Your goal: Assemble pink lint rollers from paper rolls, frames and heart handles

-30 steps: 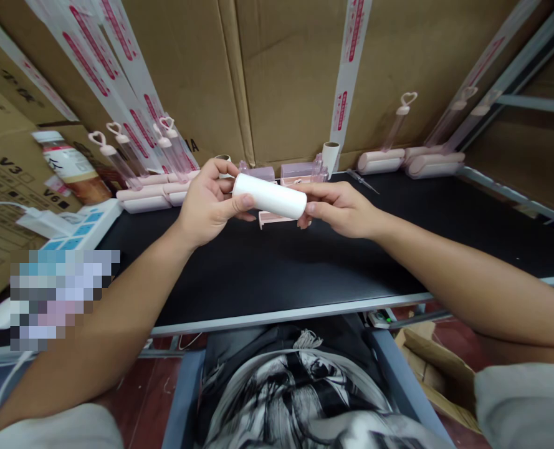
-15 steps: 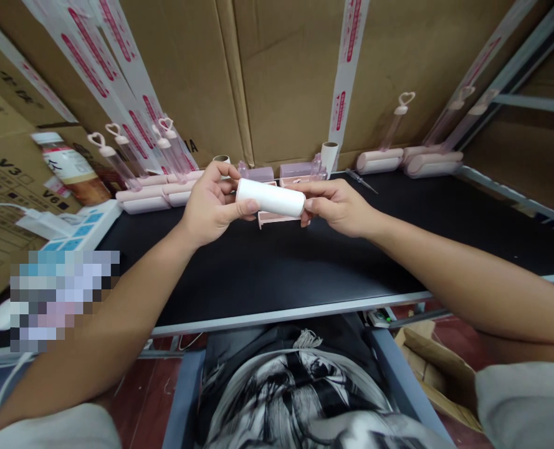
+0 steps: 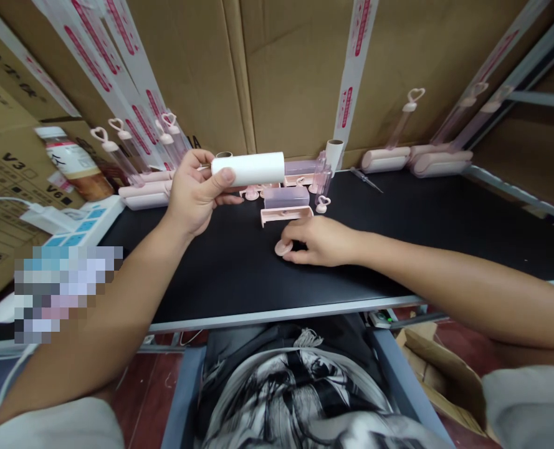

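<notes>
My left hand [image 3: 195, 193] grips one end of a white lint roller refill [image 3: 253, 169], held level above the black table. Lower and to the right, my right hand [image 3: 321, 242] pinches a small round pink cap [image 3: 283, 248] at the tabletop. Just beyond that hand lies an open pink roller casing [image 3: 286, 215], with a translucent purple cover [image 3: 286, 197] behind it. A clear purple handle with a heart-shaped pink end [image 3: 323, 204] lies to its right. More pink pieces are partly hidden behind the white roll.
Pink lint rollers with upright handles stand at the back left [image 3: 141, 196] and back right [image 3: 386, 159]. A screwdriver [image 3: 367, 179] lies near the back. On the left are a drink bottle [image 3: 75, 162] and a power strip [image 3: 87, 221]. Cardboard [image 3: 286, 75] walls the back.
My right hand has left the white roll and moved down to the cap on the table. My left hand has turned the roll nearly level, uncovering the casing and purple parts.
</notes>
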The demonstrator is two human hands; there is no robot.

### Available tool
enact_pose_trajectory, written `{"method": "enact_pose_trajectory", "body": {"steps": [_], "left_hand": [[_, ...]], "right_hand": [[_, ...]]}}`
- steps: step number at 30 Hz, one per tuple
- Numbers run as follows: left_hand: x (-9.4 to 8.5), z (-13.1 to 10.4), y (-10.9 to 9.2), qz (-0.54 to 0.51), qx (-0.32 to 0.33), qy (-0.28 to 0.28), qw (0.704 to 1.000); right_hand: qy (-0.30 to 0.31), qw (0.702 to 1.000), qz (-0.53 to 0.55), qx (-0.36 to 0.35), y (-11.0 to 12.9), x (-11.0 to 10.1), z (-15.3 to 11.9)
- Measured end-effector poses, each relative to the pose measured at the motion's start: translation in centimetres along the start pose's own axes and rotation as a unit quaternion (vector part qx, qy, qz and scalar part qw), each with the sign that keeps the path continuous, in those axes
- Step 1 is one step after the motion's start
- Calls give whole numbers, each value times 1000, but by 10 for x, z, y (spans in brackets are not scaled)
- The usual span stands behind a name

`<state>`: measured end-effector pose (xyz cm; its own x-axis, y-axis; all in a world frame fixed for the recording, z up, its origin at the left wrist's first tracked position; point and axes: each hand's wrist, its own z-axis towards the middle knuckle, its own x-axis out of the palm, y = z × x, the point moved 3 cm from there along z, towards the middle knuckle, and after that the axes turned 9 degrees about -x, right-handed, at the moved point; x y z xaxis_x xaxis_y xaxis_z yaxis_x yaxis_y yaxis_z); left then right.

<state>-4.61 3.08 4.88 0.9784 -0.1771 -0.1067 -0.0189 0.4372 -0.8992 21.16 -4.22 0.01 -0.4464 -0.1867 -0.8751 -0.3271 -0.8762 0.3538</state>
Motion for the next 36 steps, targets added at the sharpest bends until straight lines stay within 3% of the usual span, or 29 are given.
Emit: {"method": "enact_pose_trajectory", "body": {"steps": [4, 7, 9, 12, 15, 21, 30, 36], "left_hand": [[11, -4, 2, -2, -5, 12, 1000], [19, -7, 6, 5, 15, 12, 1000], [24, -11, 9, 24, 52, 10, 998], [33, -23, 8, 76, 134, -1, 988], [40, -35, 3, 116, 180, -1, 977], [40, -39, -4, 153, 189, 12, 970], [34, -41, -12, 258, 196, -22, 946], [26, -35, -17, 244, 212, -14, 946]], "right_hand": [[-7, 1000, -30, -6, -1, 17, 4], [-116, 987, 98, 58, -7, 10, 3], [-205, 936, 268, 100, -11, 4, 3], [-288, 828, 466, 120, -12, -3, 4], [-306, 786, 521, 134, -9, -6, 6], [-297, 782, 531, 137, -9, -6, 6], [-296, 781, 534, 133, -11, -7, 5], [-306, 785, 526, 118, -10, -12, 3]]}}
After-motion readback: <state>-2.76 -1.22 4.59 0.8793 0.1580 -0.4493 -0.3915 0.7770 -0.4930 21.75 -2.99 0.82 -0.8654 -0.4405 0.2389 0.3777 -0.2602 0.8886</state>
